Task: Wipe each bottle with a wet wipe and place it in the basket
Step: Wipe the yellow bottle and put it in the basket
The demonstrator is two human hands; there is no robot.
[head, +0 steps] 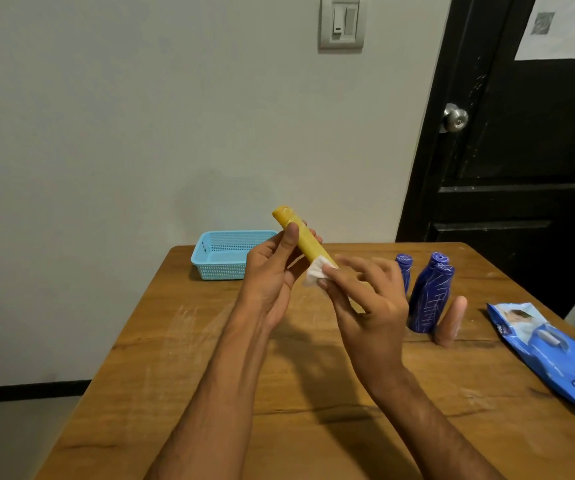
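Observation:
My left hand grips a long yellow bottle, tilted with its cap up and to the left, above the table. Against the bottle's lower part my right hand presses a small white wet wipe with its fingertips. A light blue perforated basket sits at the far left of the table, behind my left hand, with nothing visible inside it. Three dark blue bottles stand upright to the right of my right hand. A pale peach bottle stands beside them.
A blue pack of wet wipes lies near the right edge of the wooden table. A grey wall rises behind the table, and a black door with a metal knob stands at the right.

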